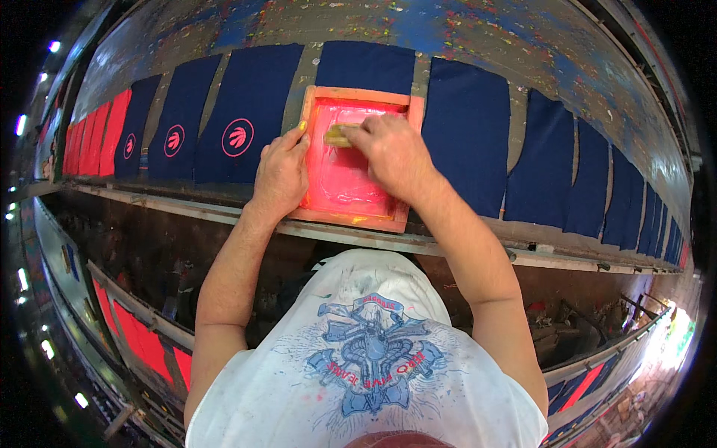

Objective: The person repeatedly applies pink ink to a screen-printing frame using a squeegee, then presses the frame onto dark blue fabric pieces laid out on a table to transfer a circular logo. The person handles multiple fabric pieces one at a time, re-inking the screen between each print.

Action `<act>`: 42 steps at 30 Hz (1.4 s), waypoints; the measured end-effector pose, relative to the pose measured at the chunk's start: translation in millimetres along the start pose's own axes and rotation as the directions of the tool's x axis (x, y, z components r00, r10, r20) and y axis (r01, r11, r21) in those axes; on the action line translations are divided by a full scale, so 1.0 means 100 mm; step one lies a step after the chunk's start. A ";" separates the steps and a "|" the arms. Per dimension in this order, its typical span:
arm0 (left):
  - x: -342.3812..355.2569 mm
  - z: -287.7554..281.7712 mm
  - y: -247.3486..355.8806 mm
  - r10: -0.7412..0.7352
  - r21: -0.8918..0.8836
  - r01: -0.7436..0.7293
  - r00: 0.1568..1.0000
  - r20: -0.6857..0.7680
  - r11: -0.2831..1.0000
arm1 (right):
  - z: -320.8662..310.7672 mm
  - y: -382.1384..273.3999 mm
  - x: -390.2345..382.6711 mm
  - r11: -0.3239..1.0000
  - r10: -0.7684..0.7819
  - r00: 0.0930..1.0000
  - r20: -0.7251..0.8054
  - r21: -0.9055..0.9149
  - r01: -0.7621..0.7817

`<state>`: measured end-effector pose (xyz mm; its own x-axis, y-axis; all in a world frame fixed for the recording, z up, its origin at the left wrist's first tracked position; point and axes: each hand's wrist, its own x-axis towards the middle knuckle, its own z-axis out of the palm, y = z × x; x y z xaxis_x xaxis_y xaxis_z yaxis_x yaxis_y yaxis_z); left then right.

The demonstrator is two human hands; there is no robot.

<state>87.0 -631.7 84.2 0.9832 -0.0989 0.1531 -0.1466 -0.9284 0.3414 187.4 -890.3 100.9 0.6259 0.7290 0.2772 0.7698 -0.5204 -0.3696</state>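
A wooden screen-printing frame lies on a navy fabric panel, whose far end shows beyond it. Wet pink ink coats the mesh inside the frame. My right hand is closed on a squeegee with a yellowish, ink-stained edge, held over the far half of the mesh. Its lower edge is partly hidden. Along the frame's left rail, my left hand is closed, with a yellow-smeared fingertip near the top.
To the left, navy panels bear pink round prints, with solid pink-red pieces farther along. Unprinted navy panels continue rightward. A rail runs along the long table's near edge. Behind me, another table holds red pieces.
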 end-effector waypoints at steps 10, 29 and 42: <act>0.07 -0.01 -0.06 0.028 -0.122 -0.034 0.998 -0.054 0.992 | -0.03 -0.77 -0.78 0.995 -0.060 0.996 0.059 0.089 0.055; 0.15 -0.11 -0.22 -0.208 -0.114 0.298 0.850 0.485 0.948 | 0.01 0.82 1.08 0.932 0.284 0.854 0.436 0.086 -0.353; -0.08 -0.21 -0.23 -0.076 -0.306 0.176 0.947 0.313 0.936 | -0.17 1.05 1.63 0.842 0.398 0.528 0.750 -0.070 -0.535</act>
<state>79.9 -601.7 94.2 0.9759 -0.1352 -0.1715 0.0030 -0.7767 0.6298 372.3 -834.1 122.3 0.5434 0.5111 -0.6659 0.3219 -0.8595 -0.3970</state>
